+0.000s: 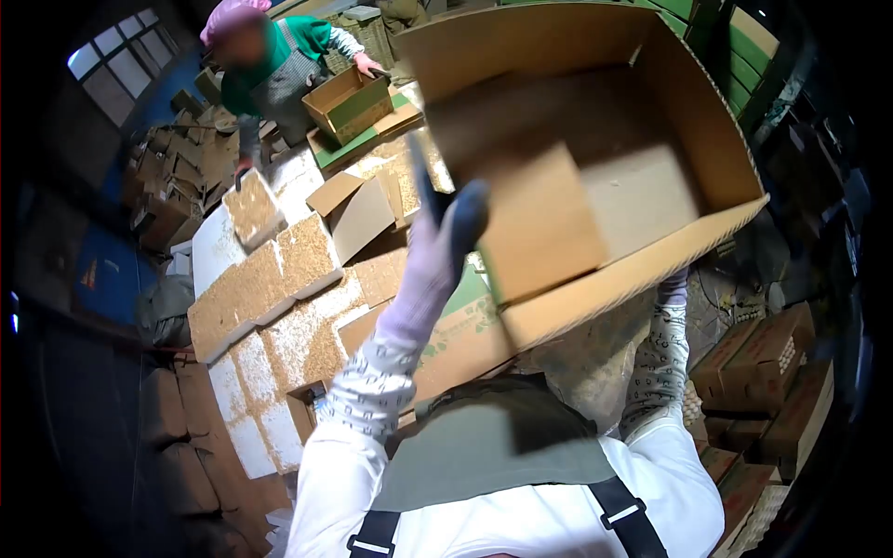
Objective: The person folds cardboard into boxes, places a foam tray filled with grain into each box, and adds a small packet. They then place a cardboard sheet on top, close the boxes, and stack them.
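A large open cardboard box (pixel 642 270) is raised in front of me, tilted so that its inside shows. My right hand (pixel 673 285), gloved, supports it at the lower right, with the fingers hidden behind the box wall. At the box's left side is my left hand (pixel 442 232), in a pale purple glove with dark fingertips. Its fingers point up and stand apart from the thumb, somewhat blurred by motion. Inside the box, a brown flap (pixel 544 223) folds across the left part of the bottom.
Crumb-covered white slabs (pixel 265 288) lie on the table at left. Opposite me, a co-worker (pixel 279 74) touches a slab with one hand and a smaller box (pixel 352 104) with the other. An open carton (pixel 361 219) stands mid-table. Stacked cartons (pixel 758 358) fill the right side.
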